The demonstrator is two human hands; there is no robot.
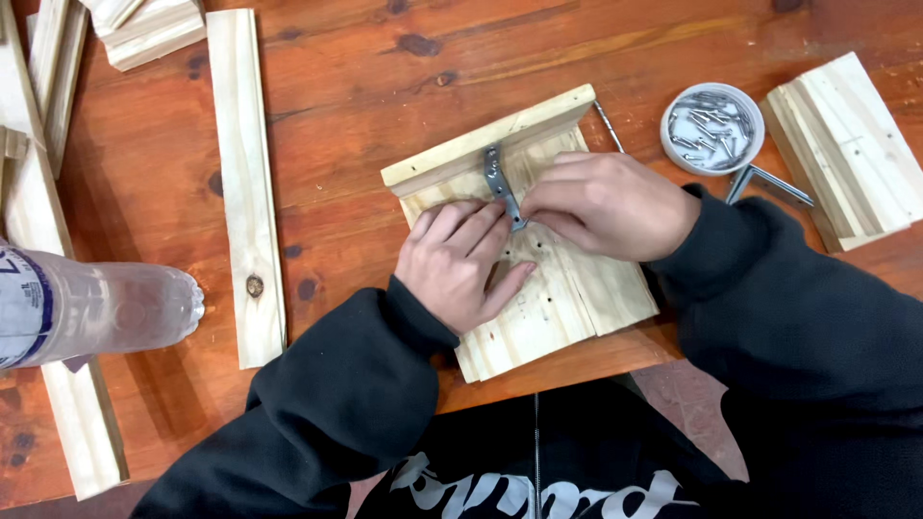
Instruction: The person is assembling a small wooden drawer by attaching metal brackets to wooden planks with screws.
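Note:
A pale wooden board lies on the reddish wooden table, with a narrower wooden strip standing along its far edge. A grey metal corner bracket sits across the joint of strip and board. My left hand rests flat on the board, its fingertips touching the bracket's lower end. My right hand lies beside it, fingers curled and pinching at the bracket's lower tip; whether it holds a small screw there is hidden.
A white round dish of screws sits at the right, a metal tool under it, a stack of wooden blocks beyond. A long plank lies left, a clear plastic bottle on its side, more planks at far left.

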